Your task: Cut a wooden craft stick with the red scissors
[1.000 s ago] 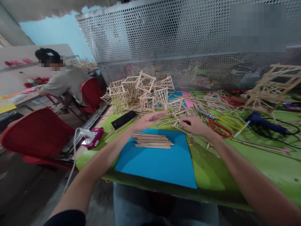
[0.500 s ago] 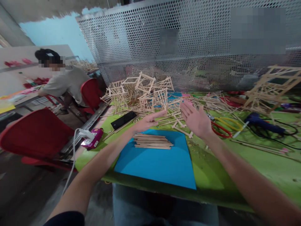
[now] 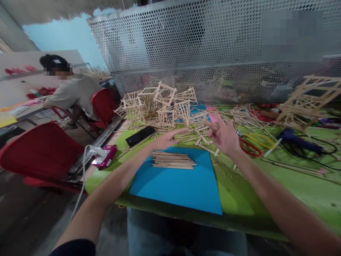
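My left hand point(image 3: 166, 139) hovers open, fingers stretched out flat, just beyond a neat stack of wooden sticks point(image 3: 173, 160) that lies on a blue sheet point(image 3: 183, 185). My right hand point(image 3: 225, 137) is raised palm inward over the loose sticks point(image 3: 202, 137). Its fingers are half curled, the thumb is up, and nothing shows in it. Behind both hands is a heap of glued stick frames point(image 3: 160, 103).
Red and yellow scissors point(image 3: 252, 144) and a blue glue gun point(image 3: 297, 139) lie right of my right hand. A black device point(image 3: 140, 135) and a pink power strip point(image 3: 106, 156) sit at the left edge. A perforated metal screen point(image 3: 202, 53) closes the back. A seated person point(image 3: 71, 92) and red chairs point(image 3: 39, 149) are at the left.
My right hand rose off the loose sticks, opened palm inward, and now curls its fingers. My left hand has stayed nearly still.
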Available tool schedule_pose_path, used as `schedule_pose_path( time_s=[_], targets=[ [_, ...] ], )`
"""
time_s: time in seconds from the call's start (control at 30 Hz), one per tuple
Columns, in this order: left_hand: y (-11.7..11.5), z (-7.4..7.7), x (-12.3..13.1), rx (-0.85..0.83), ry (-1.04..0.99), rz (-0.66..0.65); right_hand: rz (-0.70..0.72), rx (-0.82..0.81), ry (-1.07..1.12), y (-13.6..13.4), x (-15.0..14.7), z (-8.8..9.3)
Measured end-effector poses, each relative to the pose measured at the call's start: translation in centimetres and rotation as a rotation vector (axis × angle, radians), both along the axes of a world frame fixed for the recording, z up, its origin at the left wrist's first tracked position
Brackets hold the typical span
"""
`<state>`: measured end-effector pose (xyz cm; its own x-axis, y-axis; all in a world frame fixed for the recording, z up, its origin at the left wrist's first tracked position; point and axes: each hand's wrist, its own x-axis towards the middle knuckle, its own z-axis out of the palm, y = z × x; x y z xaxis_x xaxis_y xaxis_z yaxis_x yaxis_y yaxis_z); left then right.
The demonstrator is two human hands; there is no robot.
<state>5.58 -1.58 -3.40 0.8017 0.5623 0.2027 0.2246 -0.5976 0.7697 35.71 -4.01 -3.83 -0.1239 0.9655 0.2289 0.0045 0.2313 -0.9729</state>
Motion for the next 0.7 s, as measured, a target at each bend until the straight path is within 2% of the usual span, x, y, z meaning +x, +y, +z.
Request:
schedule_pose_path(
  time_s=[0.2, 0.37, 0.43, 0.53, 0.6, 0.7],
  targets=[
    [0.3, -0.1, -0.2, 0.042, 0.008, 0.027, 0.089, -0.090, 0.159, -0.2, 0.4, -0.4],
    [0.9, 0.3, -1.2, 0.160, 0.082, 0.152, 0.137, -0.126, 0.093, 0.0, 1.3, -1.1],
    [1.5, 0.3, -1.9, 0.219, 0.120, 0.237, 0.147, -0.118, 0.025, 0.2, 1.5, -1.3],
    [2.5, -0.2, -2.8, 0.382, 0.238, 0.348, 0.197, 0.004, -0.251, 0.5, 2.0, -1.5],
    [3.2, -0.7, -3.3, 0.492, 0.382, 0.374, 0.225, 0.115, -0.408, 0.7, 2.3, -1.5],
    [3.8, -1.4, -3.7, 0.534, 0.579, 0.371, 0.238, 0.175, -0.446, 0.8, 2.7, -1.4]
  ],
)
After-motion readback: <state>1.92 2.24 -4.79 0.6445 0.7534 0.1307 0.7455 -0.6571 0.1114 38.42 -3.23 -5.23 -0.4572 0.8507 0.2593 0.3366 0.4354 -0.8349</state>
